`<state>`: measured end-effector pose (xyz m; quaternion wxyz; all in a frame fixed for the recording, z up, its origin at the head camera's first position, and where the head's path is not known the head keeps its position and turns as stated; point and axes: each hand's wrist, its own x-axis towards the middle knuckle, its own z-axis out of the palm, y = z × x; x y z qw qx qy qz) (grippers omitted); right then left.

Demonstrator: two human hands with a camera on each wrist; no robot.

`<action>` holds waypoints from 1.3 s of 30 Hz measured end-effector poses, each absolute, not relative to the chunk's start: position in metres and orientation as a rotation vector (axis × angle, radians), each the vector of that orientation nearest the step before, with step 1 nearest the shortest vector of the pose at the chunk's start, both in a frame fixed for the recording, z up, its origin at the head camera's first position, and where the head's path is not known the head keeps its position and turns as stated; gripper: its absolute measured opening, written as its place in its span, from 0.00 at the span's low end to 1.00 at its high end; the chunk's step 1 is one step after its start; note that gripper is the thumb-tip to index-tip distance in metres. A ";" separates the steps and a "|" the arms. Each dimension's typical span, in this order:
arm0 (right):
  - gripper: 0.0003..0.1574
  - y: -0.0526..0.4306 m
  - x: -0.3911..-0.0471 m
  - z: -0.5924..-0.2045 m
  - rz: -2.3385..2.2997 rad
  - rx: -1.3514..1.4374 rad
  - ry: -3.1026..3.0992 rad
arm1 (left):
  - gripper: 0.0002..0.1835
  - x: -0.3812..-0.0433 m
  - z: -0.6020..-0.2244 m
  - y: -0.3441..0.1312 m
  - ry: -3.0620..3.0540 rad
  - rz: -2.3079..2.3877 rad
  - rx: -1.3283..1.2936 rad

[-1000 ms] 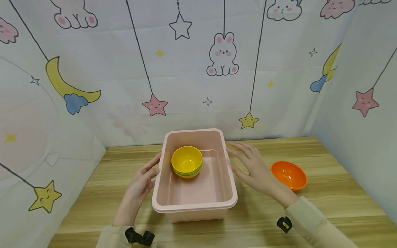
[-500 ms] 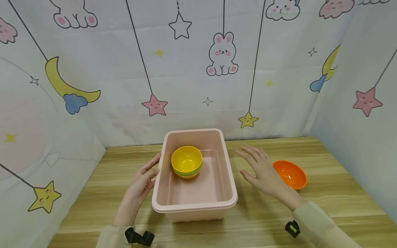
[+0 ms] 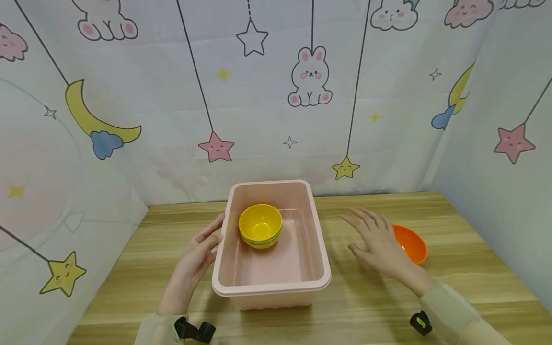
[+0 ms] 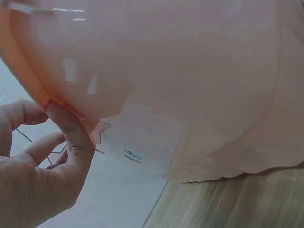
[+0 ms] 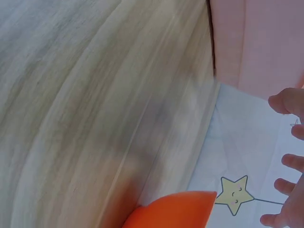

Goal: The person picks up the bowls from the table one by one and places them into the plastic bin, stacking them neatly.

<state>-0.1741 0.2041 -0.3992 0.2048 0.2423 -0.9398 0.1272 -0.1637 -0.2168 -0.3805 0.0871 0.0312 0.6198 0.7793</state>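
A pink plastic bin stands on the table, with a stack of bowls inside toward its left wall. The top bowl is yellow, and green shows below its rim. At the bin's left rim is my left hand; thumb and fingertips touch the rim from outside, as the left wrist view also shows. My right hand hovers with spread fingers between the bin and an orange bowl, holding nothing. It overlaps the bowl's left part in the head view; the bowl's edge shows in the right wrist view.
The wood-grain table ends at a white cloth backdrop printed with stars, moons and rabbits. More of the cloth borders the table on the left and right. A black device is strapped at each wrist.
My right hand has moved away from the bin's right rim, rightward toward the orange bowl, and now covers more of it. The left hand, bin and bowl stack have stayed put.
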 end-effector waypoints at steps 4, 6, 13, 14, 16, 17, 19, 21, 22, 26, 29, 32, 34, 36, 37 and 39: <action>0.47 0.212 -0.172 -0.401 0.326 0.627 -2.662 | 0.33 -0.164 -0.381 -0.217 1.846 2.320 0.091; 0.47 0.216 -0.171 -0.402 0.316 0.606 -2.674 | 0.33 -0.164 -0.381 -0.217 1.846 2.319 0.085; 0.45 0.229 -0.170 -0.405 0.292 0.561 -2.709 | 0.33 -0.165 -0.381 -0.217 1.845 2.315 0.071; 0.45 0.230 -0.170 -0.405 0.287 0.557 -2.712 | 0.33 -0.165 -0.382 -0.217 1.846 2.315 0.071; 0.45 0.233 -0.170 -0.405 0.282 0.545 -2.720 | 0.33 -0.165 -0.382 -0.217 1.846 2.313 0.079; 0.44 0.234 -0.170 -0.406 0.283 0.539 -2.724 | 0.33 -0.165 -0.382 -0.217 1.848 2.312 0.084; 0.44 0.236 -0.169 -0.406 0.280 0.524 -2.738 | 0.34 -0.165 -0.382 -0.217 1.850 2.314 0.088; 0.45 0.238 -0.168 -0.406 0.278 0.505 -2.756 | 0.34 -0.165 -0.382 -0.218 1.849 2.315 0.090; 0.45 0.239 -0.168 -0.406 0.275 0.497 -2.761 | 0.34 -0.165 -0.382 -0.217 1.848 2.317 0.083; 0.45 0.244 -0.167 -0.407 0.266 0.476 -2.769 | 0.33 -0.165 -0.382 -0.217 1.851 2.319 0.076; 0.45 0.248 -0.167 -0.408 0.282 0.470 -2.763 | 0.33 -0.165 -0.382 -0.217 1.853 2.317 0.072; 0.45 0.253 -0.168 -0.409 0.297 0.462 -2.762 | 0.33 -0.166 -0.382 -0.217 1.850 2.315 0.069; 0.45 0.256 -0.168 -0.409 0.311 0.452 -2.776 | 0.33 -0.166 -0.382 -0.217 1.850 2.314 0.072; 0.45 0.260 -0.169 -0.410 0.312 0.436 -2.799 | 0.34 -0.166 -0.382 -0.217 1.851 2.311 0.073; 0.46 0.261 -0.169 -0.410 0.312 0.428 -2.812 | 0.34 -0.166 -0.382 -0.217 1.852 2.311 0.074; 0.47 0.263 -0.170 -0.410 0.322 0.412 -2.840 | 0.34 -0.166 -0.382 -0.217 1.853 2.311 0.072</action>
